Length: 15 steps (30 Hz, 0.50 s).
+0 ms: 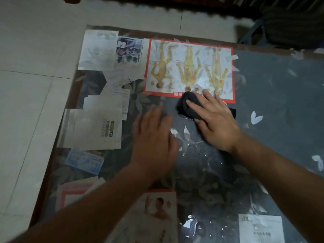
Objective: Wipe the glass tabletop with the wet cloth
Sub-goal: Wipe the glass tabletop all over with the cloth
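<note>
Pressing the dark cloth (pixel 184 105) down onto the glass tabletop (pixel 280 102) with the right hand (pixel 213 120), palm down, fingers straight and spread across the bundle rather than curling round it, fingertips reaching up to the lower red border of the anatomy chart (pixel 189 67) under the glass. Reaching in with the right forearm from the lower right, wrist bending slightly inward. Bunching the cloth into a dark lump near the middle of the tabletop, overlapping the chart's bottom edge, with one corner poking out to the right of the hand. Holding the left hand (pixel 154 137) flat just left of the cloth, palm down, fingers straight and close together, gripping nothing; blurring too much to tell whether touching the glass or hanging just above it. Stretching the left forearm in from the lower left corner. Showing droplets and wet streaks on the glass just below the right wrist. Showing, under the glass on the left side, a pale envelope (pixel 91 128) and a blue-and-white card (pixel 84 161), with light floor tiles (pixel 35 67) beyond the table's left edge.
</note>
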Available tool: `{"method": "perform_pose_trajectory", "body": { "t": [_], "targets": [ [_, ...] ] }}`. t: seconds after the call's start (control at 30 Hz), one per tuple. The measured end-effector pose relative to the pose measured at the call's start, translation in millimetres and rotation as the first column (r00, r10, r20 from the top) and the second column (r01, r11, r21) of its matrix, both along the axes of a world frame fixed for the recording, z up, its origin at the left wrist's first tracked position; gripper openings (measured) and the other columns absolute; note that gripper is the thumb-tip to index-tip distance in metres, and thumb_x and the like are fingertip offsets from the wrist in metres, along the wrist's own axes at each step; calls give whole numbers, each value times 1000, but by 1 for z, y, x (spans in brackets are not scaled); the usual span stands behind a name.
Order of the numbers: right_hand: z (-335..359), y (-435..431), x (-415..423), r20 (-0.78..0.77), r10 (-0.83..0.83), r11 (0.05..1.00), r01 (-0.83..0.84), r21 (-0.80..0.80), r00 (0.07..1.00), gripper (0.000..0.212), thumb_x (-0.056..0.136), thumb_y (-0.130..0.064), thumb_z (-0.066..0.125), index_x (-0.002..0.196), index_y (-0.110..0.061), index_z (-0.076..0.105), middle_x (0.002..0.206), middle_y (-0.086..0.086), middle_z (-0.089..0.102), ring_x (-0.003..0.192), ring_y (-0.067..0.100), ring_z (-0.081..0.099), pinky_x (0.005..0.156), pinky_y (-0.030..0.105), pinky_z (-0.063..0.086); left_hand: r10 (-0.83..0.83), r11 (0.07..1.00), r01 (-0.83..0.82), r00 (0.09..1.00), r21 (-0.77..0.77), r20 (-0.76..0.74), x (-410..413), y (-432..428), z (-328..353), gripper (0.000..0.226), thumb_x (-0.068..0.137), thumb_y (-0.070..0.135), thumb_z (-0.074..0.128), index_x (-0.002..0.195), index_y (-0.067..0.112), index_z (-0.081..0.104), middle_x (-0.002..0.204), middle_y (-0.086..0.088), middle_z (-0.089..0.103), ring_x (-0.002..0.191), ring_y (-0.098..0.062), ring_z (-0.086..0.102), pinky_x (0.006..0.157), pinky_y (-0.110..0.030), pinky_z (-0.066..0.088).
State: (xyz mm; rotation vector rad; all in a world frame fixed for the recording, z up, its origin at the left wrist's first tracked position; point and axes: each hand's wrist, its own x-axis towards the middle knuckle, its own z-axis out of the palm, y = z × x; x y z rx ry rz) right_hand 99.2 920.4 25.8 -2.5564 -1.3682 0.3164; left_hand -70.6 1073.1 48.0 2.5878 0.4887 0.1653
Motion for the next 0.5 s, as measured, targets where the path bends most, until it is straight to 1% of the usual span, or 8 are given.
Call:
{"method": "perform_pose_trajectory", "body": {
  "t": [0.07,0.17,0.23,0.3,0.37,0.43,0.47,0.5],
  "targets": [
    [0,1,-1,7,5,1000,-5,-19,1000,57,97,-30,39,153,-24,37,164,6,26,154,33,15,124,55,11,-6,995,15,996,101,-88,17,41,-5,58,93,38,44,146,16,49,166,-16,30,157,-32,18,126,-58,8],
    [1,1,-1,16,-2,999,3,-39,1000,57,97,-29,40,154,-25,36,165,5,24,154,32,12,124,53,9,-78,980,109,981,165,-179,28,70,-17,69,96,49,30,158,19,36,170,-14,19,159,-33,7,126,-59,3],
    [1,1,1,12,-15,999,15,-34,1000,57,97,-30,41,154,-25,36,165,5,23,154,32,12,125,52,8,-125,965,167,971,203,-202,28,74,-27,72,97,54,24,161,21,30,171,-14,15,160,-32,3,127,-58,1],
    [2,5,7,15,-61,998,61,-31,998,57,98,-31,40,154,-25,36,165,5,22,154,33,13,124,52,8,-134,952,178,974,248,-185,26,75,-35,70,98,54,26,161,22,27,172,-14,13,160,-32,2,127,-59,2],
    [2,15,27,48,-221,975,222,-28,974,57,98,-32,38,155,-25,34,165,8,23,153,36,14,124,53,10,-124,953,161,980,258,-155,25,75,-41,69,99,53,29,161,22,26,172,-14,13,160,-31,2,127,-60,4],
    [2,43,54,57,-475,877,477,-48,878,57,101,-34,36,157,-26,28,166,10,19,154,36,11,124,51,7,-127,951,159,983,264,-134,26,75,-45,69,99,53,31,160,23,26,172,-15,13,160,-31,1,126,-60,5],
    [3,63,64,50,-565,821,567,-61,823,58,101,-36,34,158,-27,25,167,9,16,154,35,8,125,50,4,-129,951,160,983,266,-130,26,75,-45,69,99,53,31,160,23,26,172,-15,13,160,-31,1,126,-60,5],
    [2,85,68,53,-593,801,595,-71,804,59,101,-38,32,158,-27,22,167,8,14,154,34,7,125,50,2,-130,950,161,983,267,-131,27,75,-45,69,98,53,31,160,22,27,171,-15,13,160,-31,2,126,-61,6]
  ]
}}
